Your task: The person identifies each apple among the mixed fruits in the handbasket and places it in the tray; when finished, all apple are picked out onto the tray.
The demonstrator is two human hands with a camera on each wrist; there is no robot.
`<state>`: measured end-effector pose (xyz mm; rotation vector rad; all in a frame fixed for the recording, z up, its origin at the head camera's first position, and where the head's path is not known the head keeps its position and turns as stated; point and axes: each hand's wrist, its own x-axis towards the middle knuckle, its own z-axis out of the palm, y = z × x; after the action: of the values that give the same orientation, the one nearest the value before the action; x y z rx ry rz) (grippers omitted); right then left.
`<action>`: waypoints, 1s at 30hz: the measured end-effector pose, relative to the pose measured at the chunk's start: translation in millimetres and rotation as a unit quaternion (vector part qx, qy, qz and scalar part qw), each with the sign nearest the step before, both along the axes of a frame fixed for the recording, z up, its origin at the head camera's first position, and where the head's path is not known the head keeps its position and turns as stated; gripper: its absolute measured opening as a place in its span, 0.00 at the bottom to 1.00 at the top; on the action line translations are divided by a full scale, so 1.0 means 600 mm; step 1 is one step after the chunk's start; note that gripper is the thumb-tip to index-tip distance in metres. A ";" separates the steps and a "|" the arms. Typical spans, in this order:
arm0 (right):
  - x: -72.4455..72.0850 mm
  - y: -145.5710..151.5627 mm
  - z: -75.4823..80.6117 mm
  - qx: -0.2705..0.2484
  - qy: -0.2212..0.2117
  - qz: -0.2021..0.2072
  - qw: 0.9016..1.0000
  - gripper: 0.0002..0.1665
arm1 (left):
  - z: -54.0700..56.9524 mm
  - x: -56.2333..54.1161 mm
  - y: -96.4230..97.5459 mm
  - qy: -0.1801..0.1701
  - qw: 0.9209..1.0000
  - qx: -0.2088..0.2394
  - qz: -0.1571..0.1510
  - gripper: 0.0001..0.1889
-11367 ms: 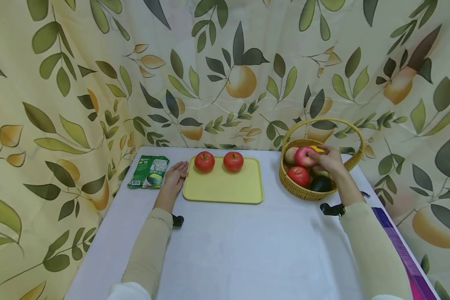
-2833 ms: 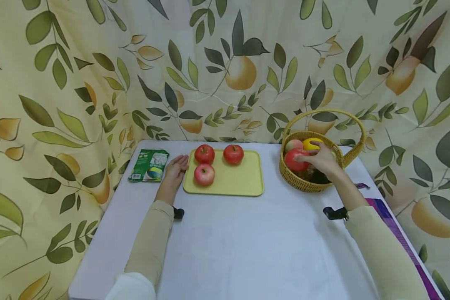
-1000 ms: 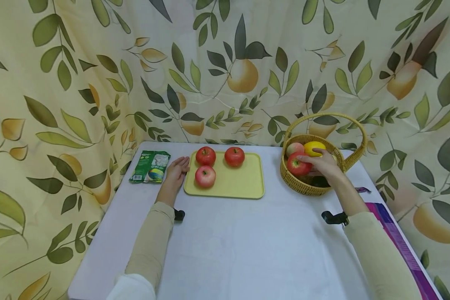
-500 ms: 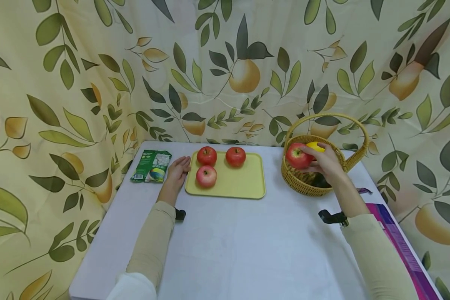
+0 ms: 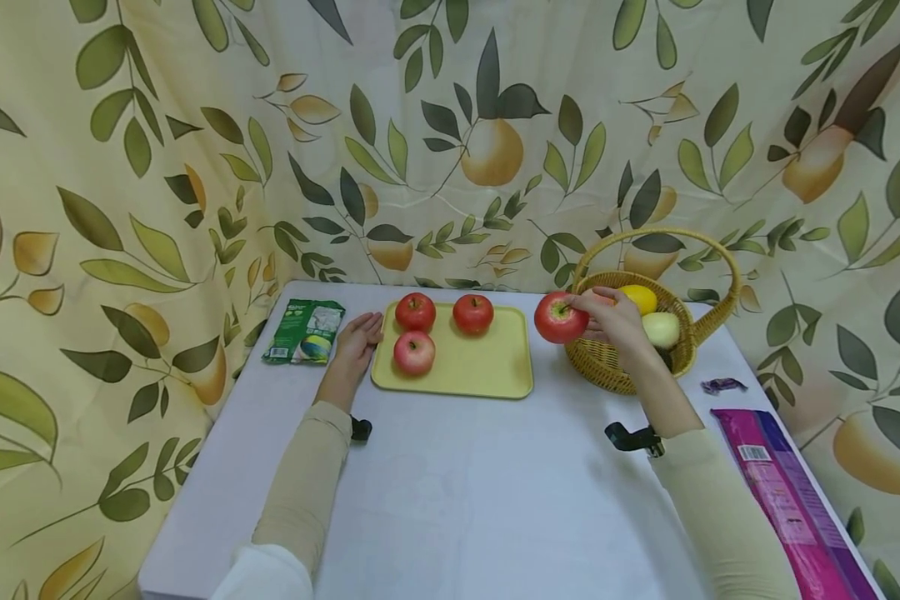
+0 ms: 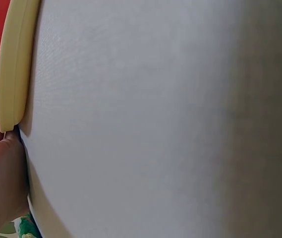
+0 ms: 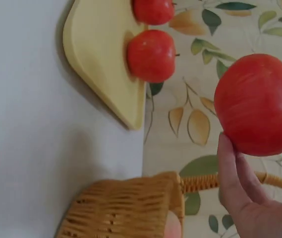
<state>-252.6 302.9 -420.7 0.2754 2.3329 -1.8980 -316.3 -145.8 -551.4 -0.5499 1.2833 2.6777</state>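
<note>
My right hand [image 5: 617,321] holds a red apple [image 5: 561,317] by its side, between thumb and fingers, in the air between basket and tray. In the right wrist view the apple [image 7: 258,104] hangs above the wicker basket [image 7: 121,208]. Beside the left edge of the yellow tray [image 5: 480,367] lies my left hand [image 5: 356,342], its fingers loosely extended and touching the rim. On the tray sit two red apples [image 5: 416,312] and a pinker apple [image 5: 414,353]. Inside the basket [image 5: 603,367] are a yellow fruit [image 5: 640,298] and a pale green one [image 5: 662,330].
A green packet [image 5: 304,332] lies left of the left hand. Near the right table edge are a small purple wrapper [image 5: 723,385] and a long pink and purple package [image 5: 783,492]. The basket's tall handle [image 5: 656,233] arches over its opening. A patterned curtain hangs behind.
Earlier the pinker apple was moved from the basket to the tray. Now the right hand has lifted a red apple out of the basket and leftward. The left hand has stayed put.
</note>
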 end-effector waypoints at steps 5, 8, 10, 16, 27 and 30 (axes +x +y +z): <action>-0.003 -0.025 -0.014 -0.017 -0.011 0.026 0.999 0.58 | -0.005 -0.001 0.002 -0.007 1.000 0.004 0.004 0.42; -0.005 -0.040 -0.026 -0.018 -0.011 0.039 0.999 0.54 | -0.007 -0.001 0.002 -0.010 1.000 0.003 0.008 0.42; -0.008 -0.051 -0.033 -0.019 -0.009 0.048 0.999 0.53 | -0.009 -0.002 0.002 -0.009 1.000 0.002 0.010 0.42; -0.018 -0.082 -0.052 -0.075 -0.026 0.049 0.996 0.48 | -0.014 -0.006 0.003 -0.013 1.000 -0.011 0.009 0.43; -0.040 -0.121 -0.084 -0.066 -0.077 0.057 0.993 0.53 | -0.015 -0.010 0.004 -0.016 1.000 -0.015 0.016 0.42; -0.044 -0.131 -0.091 -0.079 -0.088 0.050 0.992 0.53 | -0.014 -0.010 0.003 -0.016 1.000 -0.013 0.018 0.42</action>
<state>-279.1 224.1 -475.2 0.2897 2.0339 -1.9133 -322.1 -143.8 -559.8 -0.6222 1.3155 2.6733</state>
